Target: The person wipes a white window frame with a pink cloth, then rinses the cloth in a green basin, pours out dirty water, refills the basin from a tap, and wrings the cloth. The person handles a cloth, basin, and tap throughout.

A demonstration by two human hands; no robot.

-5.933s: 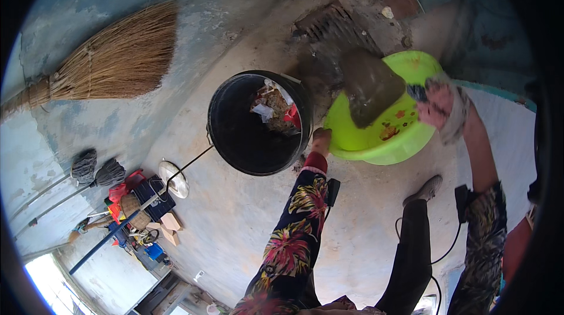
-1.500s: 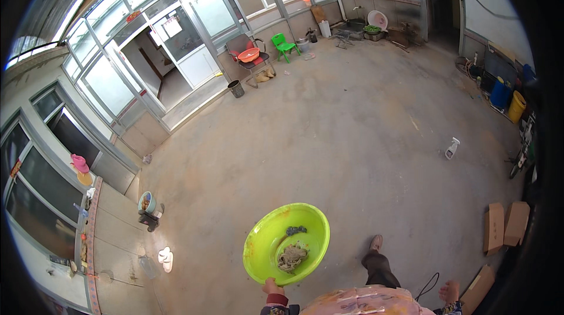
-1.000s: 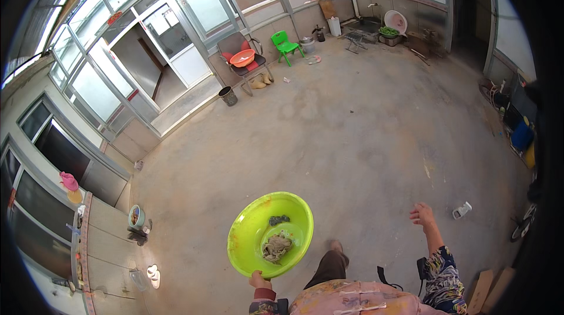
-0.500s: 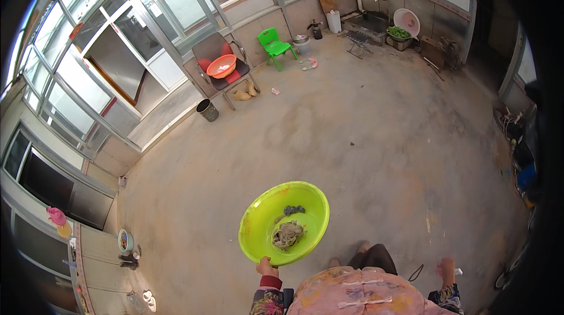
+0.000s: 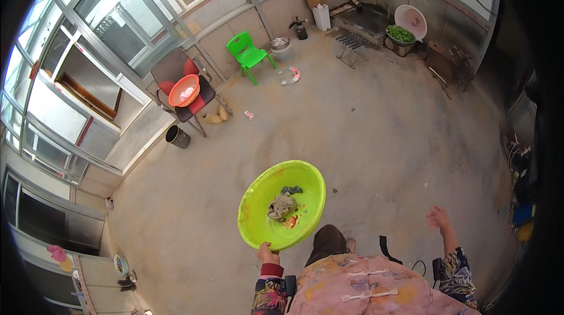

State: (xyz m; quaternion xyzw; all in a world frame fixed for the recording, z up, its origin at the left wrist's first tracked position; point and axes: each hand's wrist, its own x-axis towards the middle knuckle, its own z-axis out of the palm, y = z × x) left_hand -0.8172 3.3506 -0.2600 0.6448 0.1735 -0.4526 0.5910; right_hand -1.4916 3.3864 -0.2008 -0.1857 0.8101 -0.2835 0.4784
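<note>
1. The green basin [image 5: 282, 206] is gripped at its near rim by the left hand [image 5: 267, 253] and kept level, so the rag [image 5: 282, 206] stays inside.
2. The right hand [image 5: 439, 219] is held open and empty, out to the side above the floor [image 5: 364, 133].

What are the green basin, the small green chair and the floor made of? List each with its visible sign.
Green basin, held at its rim by the left hand: likely plastic; uniform bright colour, smooth, slightly glossy wall.
Small green chair: probably moulded plastic; one colour throughout.
Floor: looks like bare concrete; matte, grey-tan, blotchy and stained.
</note>
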